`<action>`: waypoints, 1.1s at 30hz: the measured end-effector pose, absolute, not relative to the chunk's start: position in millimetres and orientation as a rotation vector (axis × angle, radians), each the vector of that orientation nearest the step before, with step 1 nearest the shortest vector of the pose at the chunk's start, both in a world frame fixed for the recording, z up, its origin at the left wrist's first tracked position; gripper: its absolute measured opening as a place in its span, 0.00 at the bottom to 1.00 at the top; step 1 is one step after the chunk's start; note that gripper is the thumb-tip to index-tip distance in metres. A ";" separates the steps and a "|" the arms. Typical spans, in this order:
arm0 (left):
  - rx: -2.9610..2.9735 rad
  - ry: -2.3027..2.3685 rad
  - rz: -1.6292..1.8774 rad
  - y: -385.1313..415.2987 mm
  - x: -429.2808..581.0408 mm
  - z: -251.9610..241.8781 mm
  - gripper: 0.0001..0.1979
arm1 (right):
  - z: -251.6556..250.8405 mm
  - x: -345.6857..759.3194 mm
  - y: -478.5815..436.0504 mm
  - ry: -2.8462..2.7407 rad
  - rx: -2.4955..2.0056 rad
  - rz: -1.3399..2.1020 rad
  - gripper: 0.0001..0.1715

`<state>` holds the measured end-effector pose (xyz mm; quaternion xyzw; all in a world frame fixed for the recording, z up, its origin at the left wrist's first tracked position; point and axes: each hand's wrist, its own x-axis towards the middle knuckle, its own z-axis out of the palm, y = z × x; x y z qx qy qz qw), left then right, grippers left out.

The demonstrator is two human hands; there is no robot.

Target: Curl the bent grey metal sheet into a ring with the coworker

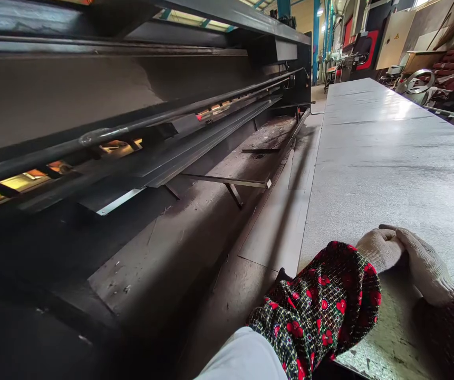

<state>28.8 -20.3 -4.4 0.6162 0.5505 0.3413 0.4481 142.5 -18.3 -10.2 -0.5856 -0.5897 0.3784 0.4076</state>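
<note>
Both my hands wear white knit gloves and rest on a long grey metal sheet at the lower right. My left hand comes out of a dark sleeve with red flowers, its fingers curled under my right hand. My right hand lies flat over the left one, fingers stretched toward the left. Neither hand holds a tool.
A big dark sheet-metal machine fills the left, with a long rod and a slot running along it. Thin metal strips lie on its lower bed. Stacked red parts and a metal ring sit at the far right.
</note>
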 end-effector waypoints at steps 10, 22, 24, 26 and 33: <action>1.518 1.394 0.803 -21.6 27.6 3.0 0.17 | -8.3 140.5 -18.8 -1.479 -1.483 0.977 0.22; 1.509 1.379 0.820 -21.7 28.1 2.1 0.17 | -12.3 142.8 -17.5 -1.484 -1.464 0.962 0.21; 1.510 1.382 0.820 -20.8 28.6 -0.2 0.18 | -11.3 142.8 -18.2 -1.494 -1.481 0.950 0.21; 1.510 1.389 0.816 -19.5 29.3 -2.9 0.18 | -10.2 143.1 -18.6 -1.501 -1.495 0.947 0.22; 1.527 1.391 0.818 -18.1 30.5 -7.1 0.17 | -10.8 143.3 -17.6 -1.526 -1.489 0.919 0.23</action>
